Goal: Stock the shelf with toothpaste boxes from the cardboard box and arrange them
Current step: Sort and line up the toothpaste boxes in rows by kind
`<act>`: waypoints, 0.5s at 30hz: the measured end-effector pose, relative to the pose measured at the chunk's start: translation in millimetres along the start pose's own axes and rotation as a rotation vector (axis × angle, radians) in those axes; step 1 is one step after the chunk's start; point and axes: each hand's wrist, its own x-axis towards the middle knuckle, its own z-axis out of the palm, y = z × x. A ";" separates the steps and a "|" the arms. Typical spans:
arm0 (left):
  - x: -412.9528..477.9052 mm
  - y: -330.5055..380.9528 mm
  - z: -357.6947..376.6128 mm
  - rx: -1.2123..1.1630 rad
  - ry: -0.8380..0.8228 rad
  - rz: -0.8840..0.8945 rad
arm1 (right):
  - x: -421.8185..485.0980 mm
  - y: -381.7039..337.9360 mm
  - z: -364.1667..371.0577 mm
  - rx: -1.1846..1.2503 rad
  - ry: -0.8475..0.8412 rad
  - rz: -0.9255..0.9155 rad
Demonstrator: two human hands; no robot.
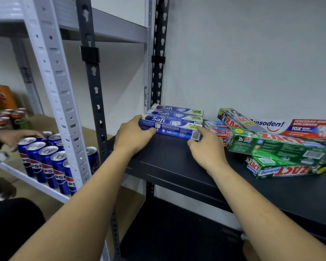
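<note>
Front blue-and-white Safi toothpaste carton lies near left rear corner of black metal shelf, touching Safi row behind. Left hand curled round left end, right hand pinching right end. Likely light, stiff but crushable, glossy — hold by ends.

Bare shelf; Zact boxes rightward
</note>
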 end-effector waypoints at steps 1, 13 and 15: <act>-0.2 0.2 -0.3 -0.004 0.000 -0.001 | -0.5 -0.4 -0.2 -0.009 -0.001 -0.005; -32.6 23.3 -5.7 0.092 0.198 0.298 | -48.5 -5.0 -44.9 0.024 -0.019 -0.298; -42.8 33.1 -0.2 0.117 0.173 0.377 | -52.3 -2.8 -74.4 0.028 0.022 -0.334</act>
